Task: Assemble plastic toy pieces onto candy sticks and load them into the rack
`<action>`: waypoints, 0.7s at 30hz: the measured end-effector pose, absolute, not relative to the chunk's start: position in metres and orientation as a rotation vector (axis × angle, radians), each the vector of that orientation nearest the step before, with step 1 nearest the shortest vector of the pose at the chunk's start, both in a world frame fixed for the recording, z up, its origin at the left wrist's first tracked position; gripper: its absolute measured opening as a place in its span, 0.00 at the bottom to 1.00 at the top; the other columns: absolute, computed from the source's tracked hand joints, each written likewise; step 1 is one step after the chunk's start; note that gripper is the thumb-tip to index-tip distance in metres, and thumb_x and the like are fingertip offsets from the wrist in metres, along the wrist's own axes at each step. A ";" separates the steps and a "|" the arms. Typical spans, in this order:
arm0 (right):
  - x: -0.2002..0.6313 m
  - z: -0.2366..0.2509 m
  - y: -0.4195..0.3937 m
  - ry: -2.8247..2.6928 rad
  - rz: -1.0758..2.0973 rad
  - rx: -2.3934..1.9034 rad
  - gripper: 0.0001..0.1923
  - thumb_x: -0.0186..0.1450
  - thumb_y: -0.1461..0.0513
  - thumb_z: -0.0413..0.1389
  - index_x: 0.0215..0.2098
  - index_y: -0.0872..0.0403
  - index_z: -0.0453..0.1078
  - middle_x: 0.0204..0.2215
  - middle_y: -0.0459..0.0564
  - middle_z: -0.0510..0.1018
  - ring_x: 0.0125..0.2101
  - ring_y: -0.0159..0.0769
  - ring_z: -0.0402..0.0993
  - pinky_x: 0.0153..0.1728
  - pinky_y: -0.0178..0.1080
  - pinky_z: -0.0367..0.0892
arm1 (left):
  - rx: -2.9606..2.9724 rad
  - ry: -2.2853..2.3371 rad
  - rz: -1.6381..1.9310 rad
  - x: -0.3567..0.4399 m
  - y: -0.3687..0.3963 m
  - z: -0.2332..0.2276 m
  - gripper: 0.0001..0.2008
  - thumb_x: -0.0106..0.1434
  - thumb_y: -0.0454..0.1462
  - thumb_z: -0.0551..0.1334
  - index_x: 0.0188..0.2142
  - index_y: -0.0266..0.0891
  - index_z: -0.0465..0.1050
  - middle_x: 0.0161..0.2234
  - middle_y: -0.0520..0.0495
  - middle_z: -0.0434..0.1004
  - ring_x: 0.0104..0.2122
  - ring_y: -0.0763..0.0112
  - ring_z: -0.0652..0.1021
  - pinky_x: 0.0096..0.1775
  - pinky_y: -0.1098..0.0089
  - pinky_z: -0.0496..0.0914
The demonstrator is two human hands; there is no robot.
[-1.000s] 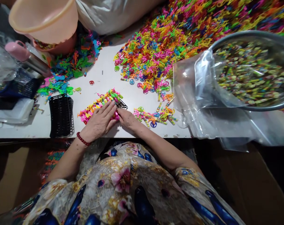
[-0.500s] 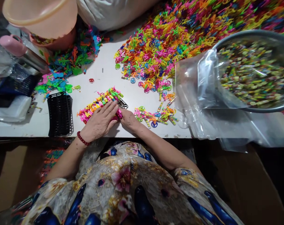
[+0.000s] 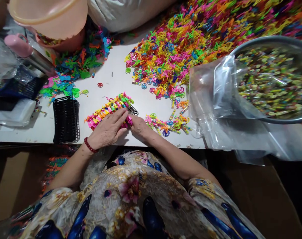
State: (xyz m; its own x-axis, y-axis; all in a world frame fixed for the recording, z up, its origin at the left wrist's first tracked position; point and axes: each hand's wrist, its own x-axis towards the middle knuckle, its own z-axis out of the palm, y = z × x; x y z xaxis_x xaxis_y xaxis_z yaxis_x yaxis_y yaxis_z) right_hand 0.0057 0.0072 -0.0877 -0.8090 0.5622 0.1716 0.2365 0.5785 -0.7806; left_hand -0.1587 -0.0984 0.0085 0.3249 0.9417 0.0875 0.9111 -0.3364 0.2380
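Barely shifted, two hands (image 3: 108, 129) (image 3: 140, 127) touch one loaded rack (image 3: 133, 110): left flat, right's grip unclear.

Pink-topped metal flask (image 3: 36, 59) near stacked pinkish tubs (image 3: 63, 25); whitish sack (image 3: 126, 13) to their right.

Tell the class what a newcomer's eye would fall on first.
Probably the huge heap of multicoloured plastic pieces, covering the table at far right. Clear plastic bags partly cover the metal basin at right. Near centre, the left hand lies over bright pieces on a black rack.
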 end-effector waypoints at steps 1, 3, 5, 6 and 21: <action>0.006 -0.088 0.007 -2.411 1.093 -0.648 0.17 0.66 0.68 0.50 0.52 0.55 0.68 0.46 0.57 0.78 0.45 0.44 0.74 0.49 0.44 0.68 | 2.440 1.712 0.316 -0.159 -0.098 0.009 0.33 0.73 0.47 0.50 0.72 0.40 0.40 0.72 0.37 0.46 0.70 0.56 0.55 0.64 0.53 0.60; 0.006 -0.088 0.007 -2.417 1.075 -0.614 0.15 0.67 0.66 0.49 0.51 0.56 0.68 0.45 0.57 0.78 0.45 0.44 0.73 0.49 0.45 0.68 | 2.452 1.716 0.304 -0.158 -0.098 0.009 0.33 0.73 0.46 0.50 0.72 0.40 0.40 0.72 0.38 0.45 0.70 0.56 0.53 0.65 0.53 0.59; 0.007 -0.089 0.008 -2.425 1.071 -0.541 0.14 0.68 0.66 0.48 0.50 0.56 0.68 0.45 0.58 0.78 0.46 0.44 0.73 0.50 0.45 0.68 | 2.459 1.735 0.288 -0.157 -0.097 0.009 0.33 0.73 0.45 0.50 0.72 0.39 0.42 0.72 0.38 0.45 0.70 0.56 0.52 0.66 0.53 0.58; 0.007 -0.090 0.009 -2.430 1.070 -0.511 0.13 0.68 0.66 0.48 0.49 0.55 0.68 0.45 0.57 0.77 0.46 0.43 0.72 0.50 0.46 0.68 | 2.461 1.739 0.280 -0.157 -0.097 0.008 0.32 0.73 0.45 0.50 0.71 0.39 0.42 0.72 0.38 0.45 0.70 0.56 0.52 0.66 0.53 0.57; 0.067 -0.059 0.002 -2.339 0.719 -0.781 0.16 0.71 0.66 0.48 0.54 0.56 0.69 0.50 0.60 0.74 0.51 0.44 0.70 0.54 0.46 0.67 | 2.556 1.708 0.252 -0.158 -0.098 0.007 0.35 0.71 0.46 0.53 0.72 0.36 0.42 0.72 0.36 0.45 0.71 0.53 0.49 0.68 0.50 0.54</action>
State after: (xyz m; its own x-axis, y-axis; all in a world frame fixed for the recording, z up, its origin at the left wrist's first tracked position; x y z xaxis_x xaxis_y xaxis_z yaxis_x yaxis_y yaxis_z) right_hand 0.0673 0.0018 -0.0591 -0.6700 0.6613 0.3373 0.3576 0.6857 -0.6339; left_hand -0.1581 -0.0983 0.0068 0.3737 0.9217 0.1038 0.9124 -0.3854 0.1376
